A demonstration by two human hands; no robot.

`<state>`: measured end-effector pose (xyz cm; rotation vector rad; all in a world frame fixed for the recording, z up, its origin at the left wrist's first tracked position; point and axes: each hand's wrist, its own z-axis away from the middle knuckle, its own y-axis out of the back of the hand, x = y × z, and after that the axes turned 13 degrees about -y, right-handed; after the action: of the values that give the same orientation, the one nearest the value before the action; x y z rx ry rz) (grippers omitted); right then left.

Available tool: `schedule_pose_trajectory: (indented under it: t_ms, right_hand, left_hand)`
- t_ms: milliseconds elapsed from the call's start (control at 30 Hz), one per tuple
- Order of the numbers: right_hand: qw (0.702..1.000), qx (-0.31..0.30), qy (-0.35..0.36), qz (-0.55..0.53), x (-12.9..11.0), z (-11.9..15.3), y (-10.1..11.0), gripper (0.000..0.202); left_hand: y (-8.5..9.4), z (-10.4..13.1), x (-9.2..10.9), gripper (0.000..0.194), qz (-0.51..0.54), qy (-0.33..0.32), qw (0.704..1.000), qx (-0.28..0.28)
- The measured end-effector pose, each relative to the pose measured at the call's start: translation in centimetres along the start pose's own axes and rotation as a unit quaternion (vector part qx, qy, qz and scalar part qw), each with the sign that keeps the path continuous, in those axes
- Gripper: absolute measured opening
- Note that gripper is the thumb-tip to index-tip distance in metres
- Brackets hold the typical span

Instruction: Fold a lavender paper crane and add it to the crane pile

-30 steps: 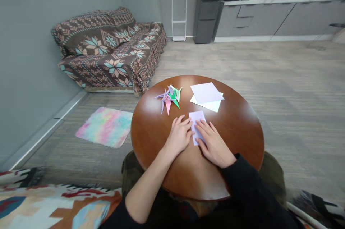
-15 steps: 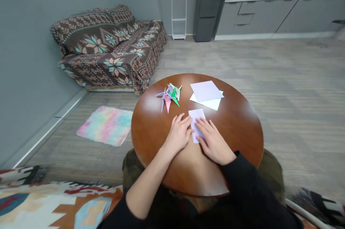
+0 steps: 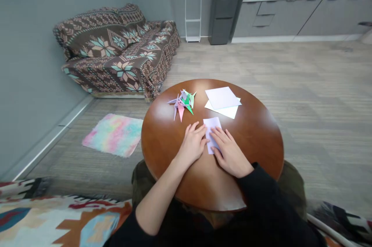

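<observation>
A folded lilac sheet of paper (image 3: 211,123), now a narrow rectangle, lies flat on the round brown table (image 3: 162,150). My left hand (image 3: 194,142) rests along its left edge, fingers spread and fingertips touching the paper. From the right, my right hand (image 3: 228,151) lies over the paper with its fingers stretched out, covering part of the right side. Neither hand grips the sheet. Beyond my left hand sits a cluster of folded paper cranes (image 3: 183,102) in purple, pink and green. Behind the folded sheet, a lilac square sheet (image 3: 222,97) overlaps a pale green sheet (image 3: 229,112).
A sofa (image 3: 116,53) under a patterned cover stands at the back left. On the floor left of the table lies a fluffy pastel rug (image 3: 113,134). A grey fridge (image 3: 225,6) and kitchen cabinets (image 3: 285,18) line the far wall.
</observation>
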<state>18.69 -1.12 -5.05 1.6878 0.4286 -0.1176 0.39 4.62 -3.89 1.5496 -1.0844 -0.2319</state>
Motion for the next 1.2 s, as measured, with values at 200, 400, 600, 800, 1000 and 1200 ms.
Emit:
schedule_pose_trajectory:
  t_ms: [200, 400, 600, 800, 1000, 1200]
  right_hand:
    - [1.000, -0.006, -0.002, 0.003, -0.22, -0.03, 0.21, 0.051]
    - [1.000, -0.005, 0.001, -0.005, -0.15, -0.04, 0.15, 0.052]
    - [1.000, 0.001, 0.004, -0.011, -0.06, -0.05, 0.00, 0.052]
    - [1.000, -0.004, -0.002, -0.009, -0.13, -0.03, 0.05, 0.052]
    - [1.000, -0.001, -0.002, -0.015, -0.07, -0.04, 0.04, 0.053]
    - [1.000, -0.005, -0.006, -0.009, -0.14, -0.05, 0.17, 0.053]
  left_hand:
    - [-0.12, -0.03, -0.12, 0.042, -0.005, -0.004, 1.000, -0.002]
    - [-0.12, -0.13, -0.16, 0.044, -0.001, 0.001, 1.000, -0.006]
    - [-0.04, -0.15, -0.11, 0.040, -0.002, 0.002, 1.000, -0.008]
    - [0.01, -0.04, 0.00, 0.040, -0.008, -0.004, 1.000, -0.006]
    - [0.17, 0.08, 0.04, 0.043, -0.010, -0.010, 1.000, -0.012]
    - [0.69, 0.30, 0.17, 0.049, -0.015, -0.025, 0.999, -0.027]
